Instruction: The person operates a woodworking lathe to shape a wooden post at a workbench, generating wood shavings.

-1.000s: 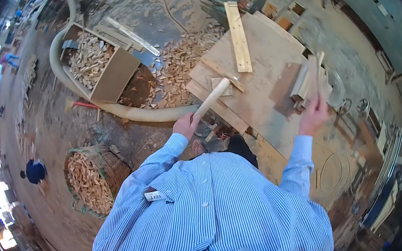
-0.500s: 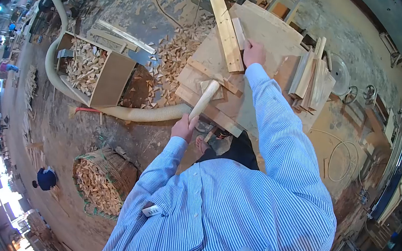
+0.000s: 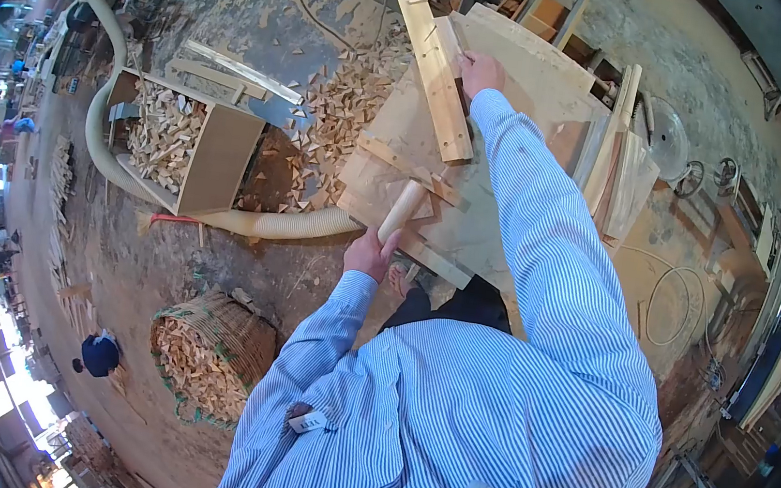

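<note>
My left hand (image 3: pixel 371 253) is wrapped around the near end of a pale wooden stick (image 3: pixel 402 208), whose far end rests over the worktable (image 3: pixel 517 84). My right hand (image 3: pixel 482 74) is closed on the near end of a light wood strip (image 3: pixel 451 39). That strip lies along the right side of a long yellowish guide board (image 3: pixel 435 79) with dark holes in it. A flat wood piece (image 3: pixel 425 207) and a narrow crosspiece (image 3: pixel 384 154) lie on the table by the stick's far end.
Stacked wood strips (image 3: pixel 605 163) lie at the table's right. Triangular offcuts (image 3: pixel 337 120) cover the floor on the left, near an offcut-filled box (image 3: pixel 216 159) and basket (image 3: pixel 237 342). A ribbed hose (image 3: pixel 286 223) runs toward the table. Another person (image 3: pixel 100 355) is far left.
My right hand has moved away from me along the guide board, and the wood strip has slid with it. The left hand and stick have shifted slightly right in view.
</note>
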A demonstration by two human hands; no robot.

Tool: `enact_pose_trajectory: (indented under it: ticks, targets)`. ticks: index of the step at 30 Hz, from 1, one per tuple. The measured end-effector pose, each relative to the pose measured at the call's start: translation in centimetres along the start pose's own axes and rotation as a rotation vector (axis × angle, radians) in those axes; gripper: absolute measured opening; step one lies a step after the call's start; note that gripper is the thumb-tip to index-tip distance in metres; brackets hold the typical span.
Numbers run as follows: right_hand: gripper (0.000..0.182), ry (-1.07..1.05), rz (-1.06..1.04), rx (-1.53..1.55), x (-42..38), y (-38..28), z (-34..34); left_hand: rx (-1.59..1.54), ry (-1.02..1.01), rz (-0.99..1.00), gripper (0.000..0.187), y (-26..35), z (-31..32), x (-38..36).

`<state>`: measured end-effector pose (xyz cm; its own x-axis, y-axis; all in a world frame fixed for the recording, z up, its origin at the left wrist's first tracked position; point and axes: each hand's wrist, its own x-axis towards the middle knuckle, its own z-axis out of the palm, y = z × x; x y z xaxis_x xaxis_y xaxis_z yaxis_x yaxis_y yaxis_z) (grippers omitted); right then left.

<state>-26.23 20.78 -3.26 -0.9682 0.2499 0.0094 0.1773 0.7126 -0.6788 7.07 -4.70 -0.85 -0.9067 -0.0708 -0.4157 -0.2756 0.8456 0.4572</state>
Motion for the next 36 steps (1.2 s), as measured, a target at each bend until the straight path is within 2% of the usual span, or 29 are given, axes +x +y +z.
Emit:
enact_pose_trajectory:
  ticks: [2, 15, 18, 36]
  targets:
    - [0.034, -0.014, 0.016, -0.032, 0.7, -0.6, 0.1, 0.070, -0.055, -0.020, 0.065, -0.1, 0.0, 0.5]
    - [0.030, 0.053, -0.012, 0.013, 2.0, -0.2, 0.6, 0.074, -0.072, -0.008, 0.066, 1.0, -0.7, 0.7]
    - [0.030, 0.005, 0.011, 0.005, 2.5, -0.4, 0.0, 0.072, -0.067, 0.006, 0.065, 1.4, -0.7, 1.1]
    - [0.028, 0.071, -0.048, 0.048, 12.6, 3.3, -1.3, 0.085, -0.028, 0.016, 0.062, 7.9, 1.1, 8.8]
